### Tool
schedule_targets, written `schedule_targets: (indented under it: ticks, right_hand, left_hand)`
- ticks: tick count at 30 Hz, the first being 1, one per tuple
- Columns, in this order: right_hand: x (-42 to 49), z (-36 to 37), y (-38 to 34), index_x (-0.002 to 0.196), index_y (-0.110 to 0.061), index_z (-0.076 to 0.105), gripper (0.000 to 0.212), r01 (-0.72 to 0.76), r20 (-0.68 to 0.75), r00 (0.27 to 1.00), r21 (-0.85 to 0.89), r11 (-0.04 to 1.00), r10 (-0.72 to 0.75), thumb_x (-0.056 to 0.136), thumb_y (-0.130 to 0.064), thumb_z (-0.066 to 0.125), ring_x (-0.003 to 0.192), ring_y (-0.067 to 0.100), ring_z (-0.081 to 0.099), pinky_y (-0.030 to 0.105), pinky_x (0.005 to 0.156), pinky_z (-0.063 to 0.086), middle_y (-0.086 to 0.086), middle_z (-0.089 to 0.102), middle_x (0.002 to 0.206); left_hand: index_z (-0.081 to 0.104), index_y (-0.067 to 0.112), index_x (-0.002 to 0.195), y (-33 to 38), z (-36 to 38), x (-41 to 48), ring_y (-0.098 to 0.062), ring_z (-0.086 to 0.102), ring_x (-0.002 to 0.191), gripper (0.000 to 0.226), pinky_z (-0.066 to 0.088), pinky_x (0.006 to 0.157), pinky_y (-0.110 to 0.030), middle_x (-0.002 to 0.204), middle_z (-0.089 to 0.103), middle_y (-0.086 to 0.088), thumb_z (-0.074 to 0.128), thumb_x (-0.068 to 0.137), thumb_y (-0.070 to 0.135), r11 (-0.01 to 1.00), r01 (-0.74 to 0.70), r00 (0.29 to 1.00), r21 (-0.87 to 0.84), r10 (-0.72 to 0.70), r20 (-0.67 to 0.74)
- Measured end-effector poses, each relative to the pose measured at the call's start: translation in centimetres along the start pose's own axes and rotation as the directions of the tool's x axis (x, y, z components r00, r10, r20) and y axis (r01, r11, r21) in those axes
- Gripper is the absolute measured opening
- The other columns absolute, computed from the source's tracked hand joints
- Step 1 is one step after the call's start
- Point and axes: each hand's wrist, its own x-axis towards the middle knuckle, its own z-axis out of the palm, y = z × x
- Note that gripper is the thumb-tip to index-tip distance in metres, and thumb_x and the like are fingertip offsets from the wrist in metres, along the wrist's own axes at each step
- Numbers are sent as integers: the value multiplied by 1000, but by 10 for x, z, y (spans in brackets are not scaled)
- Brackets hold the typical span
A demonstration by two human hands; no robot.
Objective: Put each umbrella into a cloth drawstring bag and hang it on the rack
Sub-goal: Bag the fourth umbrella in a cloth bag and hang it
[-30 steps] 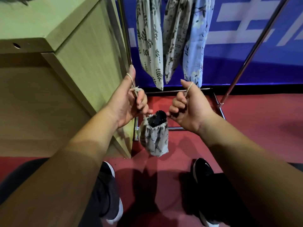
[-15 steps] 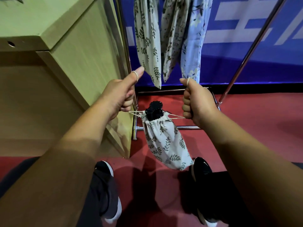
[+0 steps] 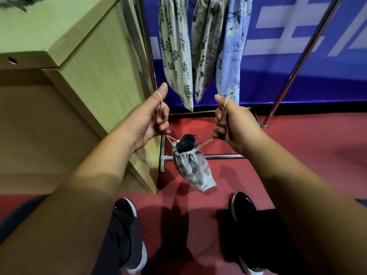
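Observation:
A leaf-print cloth bag (image 3: 193, 170) hangs between my hands by its drawstrings, its mouth gathered. The black end of an umbrella (image 3: 186, 143) sticks out of the top. My left hand (image 3: 151, 120) grips the left drawstring, which loops over the thumb. My right hand (image 3: 231, 123) grips the right drawstring the same way. Three filled cloth bags (image 3: 176, 56) hang from the metal rack (image 3: 294, 70) just beyond my hands.
A wooden table or cabinet (image 3: 95, 76) stands close on the left, touching the rack's left post. The rack's base bars (image 3: 208, 156) lie on the red floor under the bag. My two black shoes (image 3: 243, 205) are below. A blue banner backs the rack.
My hands have drawn the strings outward and the bag's mouth has tightened round the umbrella. The bag swung out toward me and has since dropped a little lower between my hands.

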Motion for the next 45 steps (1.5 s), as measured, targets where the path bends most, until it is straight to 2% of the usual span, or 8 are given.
schedule_targets:
  ticks: [6,9,15,19,25,30,34,45]
  right_hand:
    - [-4,13,10,91,-15,66,29,104,93,992,-149,983,-90,99,-42,75,79,18,72,42,80,65,8,73,87]
    - [-2,17,15,97,-19,68,28,117,89,991,-190,975,-101,96,-47,77,91,17,73,44,89,61,9,78,105]
    - [12,25,20,99,-17,78,51,155,58,988,-221,963,-145,88,-66,69,98,24,77,53,106,56,8,82,99]
    - [11,28,19,114,-10,78,63,122,36,993,-203,972,-117,93,-67,61,103,28,80,52,110,54,11,83,102]
    - [11,24,17,66,-19,67,56,184,61,983,-232,955,-174,111,-48,52,58,13,61,31,72,56,1,64,62]
    - [17,12,17,94,-7,69,43,158,-35,985,-240,958,-171,90,-48,79,52,19,54,45,74,59,4,58,60]
    - [12,1,8,88,-14,66,11,162,-4,986,-221,962,-167,93,-13,77,50,17,41,34,57,54,6,47,61]
    - [-35,3,-20,97,-9,65,5,188,199,969,-215,959,-145,95,-6,68,43,15,33,27,50,28,9,50,64]
  left_hand:
    - [66,18,77,-12,11,7,-21,57,70,56,42,89,-46,75,62,-8,91,66,67,999,-43,996,15,44,-77]
    - [72,15,85,-13,24,6,-19,66,74,29,51,85,-35,79,74,-7,77,96,41,995,-71,996,66,74,-53]
    - [74,15,123,-13,45,4,-20,78,93,26,61,83,-26,99,80,-6,65,105,32,997,-47,999,56,46,27]
    - [72,20,116,-15,54,8,-24,70,97,17,57,84,-26,103,74,-11,61,108,29,997,-58,997,48,56,51]
    - [69,14,119,-11,61,13,-15,66,66,20,57,75,-27,72,65,-2,51,112,21,999,-36,998,30,35,56]
    - [69,-1,123,-6,59,17,-16,40,50,27,51,61,-33,63,52,-2,50,106,7,999,-45,999,-13,45,21]
    - [75,6,119,4,55,14,-14,34,48,35,37,53,-29,70,56,-10,54,92,1,995,-98,995,19,97,23]
    - [75,23,101,12,69,-7,-24,40,69,30,31,59,-34,81,53,-13,67,76,10,926,-237,971,293,228,66]
